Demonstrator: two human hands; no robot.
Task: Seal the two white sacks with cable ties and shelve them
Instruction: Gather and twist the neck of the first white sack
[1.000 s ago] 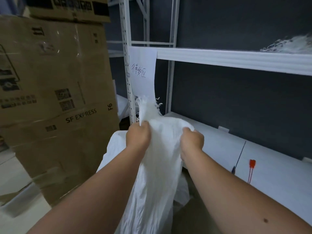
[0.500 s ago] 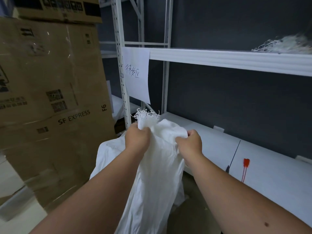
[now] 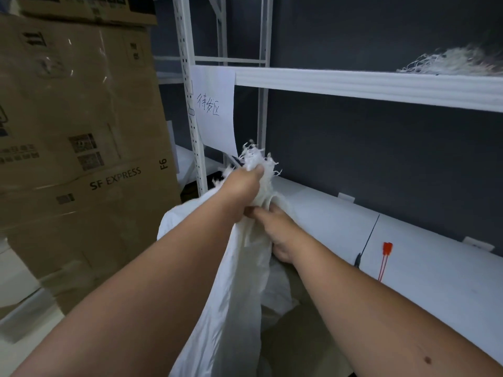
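While both hands, left hand [image 3: 242,190] above right hand [image 3: 277,229], grip the white woven sack [image 3: 239,281]'s gathered neck beside the lower shelf [image 3: 435,268], the bunch may loosen when reaching for the red cable tie [image 3: 384,261].

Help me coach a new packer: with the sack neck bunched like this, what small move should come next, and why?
Probably free the right hand and reach for the red tie on the shelf. The left hand already grips the gathered neck of the sack just under its frayed top, the right hand only holds the cloth below it, and no tie is on the neck yet.
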